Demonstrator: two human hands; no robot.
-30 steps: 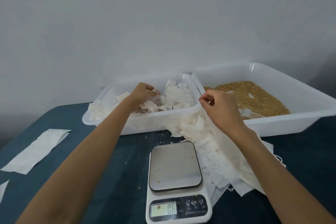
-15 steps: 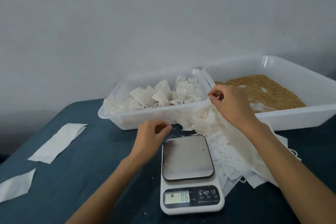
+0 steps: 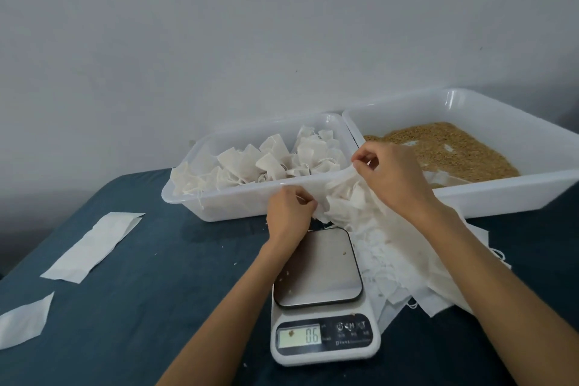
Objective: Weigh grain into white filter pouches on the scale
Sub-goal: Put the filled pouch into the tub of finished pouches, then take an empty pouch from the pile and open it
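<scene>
Filter pouches [image 3: 369, 229] are lying in a loose white heap on the dark blue worktop [image 3: 150, 276], just right of the scale [image 3: 322, 294] and reaching up against the near walls of the two tubs. Both hands are working at the top of that heap. The right hand [image 3: 391, 175] is pinching an upper edge of the white material between curled fingers [image 3: 363, 160] and thumb, lifting it near the tub rim. The left hand [image 3: 288, 213] is curling its fingers around the heap's left edge, just behind the scale's steel platform, which is carrying only a few stray grains. The display is reading 06. Behind the hands, the left tub [image 3: 219, 207] is holding tied, filled pouches [image 3: 269, 163] heaped together. The right tub [image 3: 501, 197] is holding loose golden grain [image 3: 454, 150] spread over its floor. Well apart, at the worktop's left side, two flat white strips [image 3: 91, 247] are lying, one beyond the other.
</scene>
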